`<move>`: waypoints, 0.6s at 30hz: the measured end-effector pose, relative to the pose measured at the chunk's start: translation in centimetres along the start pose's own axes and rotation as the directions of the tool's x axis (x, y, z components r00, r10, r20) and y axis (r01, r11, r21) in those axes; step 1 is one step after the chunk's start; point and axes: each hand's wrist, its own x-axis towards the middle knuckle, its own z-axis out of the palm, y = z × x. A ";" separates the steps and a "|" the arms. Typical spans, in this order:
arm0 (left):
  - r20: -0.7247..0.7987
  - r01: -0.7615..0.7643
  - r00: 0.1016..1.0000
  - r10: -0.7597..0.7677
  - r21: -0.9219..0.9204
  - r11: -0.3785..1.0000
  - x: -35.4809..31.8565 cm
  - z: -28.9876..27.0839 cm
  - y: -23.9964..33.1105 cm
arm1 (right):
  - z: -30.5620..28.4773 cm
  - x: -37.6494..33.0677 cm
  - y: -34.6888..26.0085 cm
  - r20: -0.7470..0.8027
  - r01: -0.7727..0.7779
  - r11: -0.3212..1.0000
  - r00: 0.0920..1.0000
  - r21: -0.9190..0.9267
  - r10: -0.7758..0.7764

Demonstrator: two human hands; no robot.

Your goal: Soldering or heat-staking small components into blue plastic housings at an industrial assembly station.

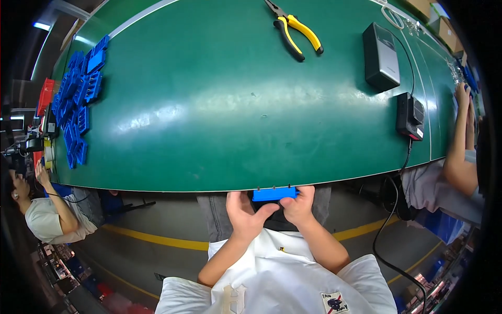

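Note:
At the near edge of the green table, a blue plastic block-shaped part [273, 194] is held between my two hands. Several small dark pins or screws stick up from its top. My left hand [247, 213] is at its left end, thumb pointing toward the part and fingers partly behind the edge. On the other end, my right hand [299, 205] grips it, with the thumb pressed on its near face. The fingertips of both hands are partly hidden.
A pile of similar blue plastic parts [76, 97] lies at the left of the green table [235, 141]. Yellow-and-black pliers [294, 32] rest at the far side. A grey box-shaped device [384, 57] and a black corded adapter [410, 116] are at right. People work on both sides.

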 end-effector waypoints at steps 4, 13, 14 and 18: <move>0.077 0.055 0.996 -0.053 -0.033 0.998 0.7 -0.9 -0.6 | 0.0 0.0 0.1 0.003 0.085 0.988 0.996 -0.129 -0.085; 0.051 -0.080 0.995 0.081 -0.011 0.997 1.1 0.5 -2.3 | 1.2 -0.5 0.7 -0.091 0.174 0.938 0.973 -0.298 -0.210; 0.023 -0.064 0.998 0.063 0.018 0.998 1.1 0.9 -1.8 | 1.1 -0.7 0.8 -0.092 0.141 0.953 0.981 -0.267 -0.171; 0.031 -0.086 0.996 0.084 0.052 0.995 1.4 1.1 -1.2 | 0.7 -1.6 1.5 -0.121 0.048 0.986 0.990 -0.160 -0.068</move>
